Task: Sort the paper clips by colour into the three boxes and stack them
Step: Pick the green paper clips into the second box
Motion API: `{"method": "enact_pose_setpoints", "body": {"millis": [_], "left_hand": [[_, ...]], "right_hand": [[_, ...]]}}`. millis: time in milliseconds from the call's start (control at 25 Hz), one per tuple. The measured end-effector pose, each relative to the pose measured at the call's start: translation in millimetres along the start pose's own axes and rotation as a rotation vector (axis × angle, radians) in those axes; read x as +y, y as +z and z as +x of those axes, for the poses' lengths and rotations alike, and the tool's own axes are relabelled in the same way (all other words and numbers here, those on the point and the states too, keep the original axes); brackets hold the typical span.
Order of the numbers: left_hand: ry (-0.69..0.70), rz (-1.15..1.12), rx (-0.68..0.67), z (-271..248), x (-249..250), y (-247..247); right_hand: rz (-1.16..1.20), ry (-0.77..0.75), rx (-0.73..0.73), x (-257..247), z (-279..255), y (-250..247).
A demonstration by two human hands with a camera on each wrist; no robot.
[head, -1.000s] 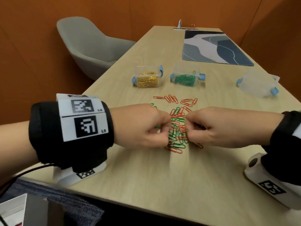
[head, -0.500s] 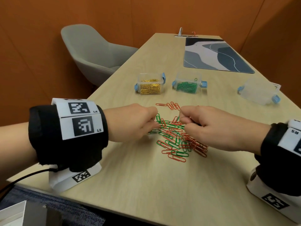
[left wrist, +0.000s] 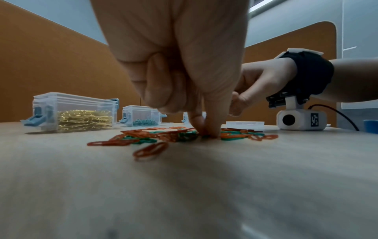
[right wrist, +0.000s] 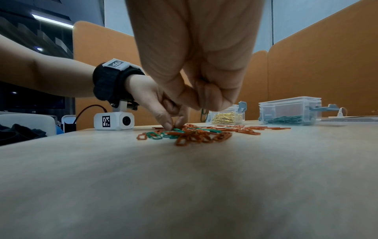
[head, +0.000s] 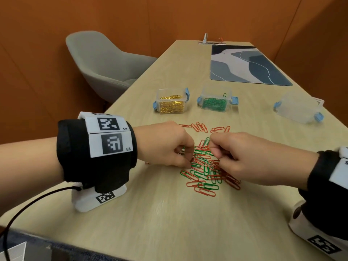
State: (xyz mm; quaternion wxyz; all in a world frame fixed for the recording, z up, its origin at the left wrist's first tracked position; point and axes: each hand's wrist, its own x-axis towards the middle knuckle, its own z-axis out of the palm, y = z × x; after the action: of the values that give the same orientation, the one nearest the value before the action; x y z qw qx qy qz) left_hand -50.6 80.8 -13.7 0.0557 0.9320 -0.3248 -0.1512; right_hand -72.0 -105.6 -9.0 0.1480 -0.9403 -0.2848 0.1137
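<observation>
a loose pile of thin wire paper clips (head: 204,167), red and green, lay on the pale wood-grain table (head: 169,219), too tangled to count. beyond it stood three clear ribbed plastic boxes with blue latches: one held gold clips (head: 171,103), one held green clips (head: 216,100), and the third box (head: 298,109) stood well apart to the right. the left hand (head: 167,146) pinched narrow at a green clip in the pile. the right hand (head: 243,157) was curled above the pile; whether it held a clip could not be told.
</observation>
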Motion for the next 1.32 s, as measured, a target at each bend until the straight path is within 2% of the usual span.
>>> {"method": "enact_pose_setpoints", "body": {"millis": [160, 240, 280, 360, 440, 480, 640, 800, 960, 1040, 1120, 1160, 1240, 1320], "left_hand": [[0.021, 0.038, -0.011, -2.9, 0.6, 0.8], [-0.032, -0.063, 0.019, -3.1, 0.0, -1.7], [-0.092, -0.203, 0.012, -2.4, -0.1, -4.1], [-0.226, -0.669, -0.083, -1.3, -0.3, -8.9], [-0.264, -1.069, -0.178, -0.3, -0.6, -11.5], [-0.256, -1.183, -0.207, 0.5, -1.4, -10.8], [-0.219, -1.423, -0.336, 4.5, 1.7, -5.2], [-0.207, -1.598, -0.372, 6.2, 11.0, -2.6], [-0.287, -1.650, -0.325, 4.7, 12.5, -0.6], [-0.373, -1.590, -0.249, 6.0, 9.7, -1.4], [-0.428, -1.514, -0.153, 7.0, 5.8, -4.6], [-0.440, -1.491, -0.122, 6.5, 3.7, -7.2], [-0.433, -1.429, -0.116, 4.5, -0.5, -11.6], [-0.375, -1.168, -0.086, 2.3, -1.5, -11.5]], "right_hand": [[0.033, -0.065, 0.046, -1.8, -0.8, -2.4], [0.081, -0.092, 0.096, -2.4, -1.5, -3.2], [0.112, -0.111, 0.121, -2.5, -2.2, -3.3], [0.176, -0.169, 0.164, -4.3, -3.8, -3.9], [0.233, -0.236, 0.187, -5.6, -4.5, -5.3], [0.256, -0.268, 0.189, -5.8, -4.5, -6.0], [0.341, -0.351, 0.134, -7.2, -4.2, -4.9], [0.427, -0.350, 0.008, -8.5, -0.3, -2.5], [0.357, -0.410, 0.052, -10.8, 0.8, -7.5], [0.362, -0.418, 0.170, -7.5, 1.0, -11.4], [0.376, -0.317, 0.311, 1.5, 1.2, -15.3], [0.354, -0.242, 0.335, 6.7, 1.2, -16.8], [0.239, -0.100, 0.212, 14.3, 1.1, -17.5], [0.105, -0.010, 0.032, 15.2, -2.0, -14.3]]}}
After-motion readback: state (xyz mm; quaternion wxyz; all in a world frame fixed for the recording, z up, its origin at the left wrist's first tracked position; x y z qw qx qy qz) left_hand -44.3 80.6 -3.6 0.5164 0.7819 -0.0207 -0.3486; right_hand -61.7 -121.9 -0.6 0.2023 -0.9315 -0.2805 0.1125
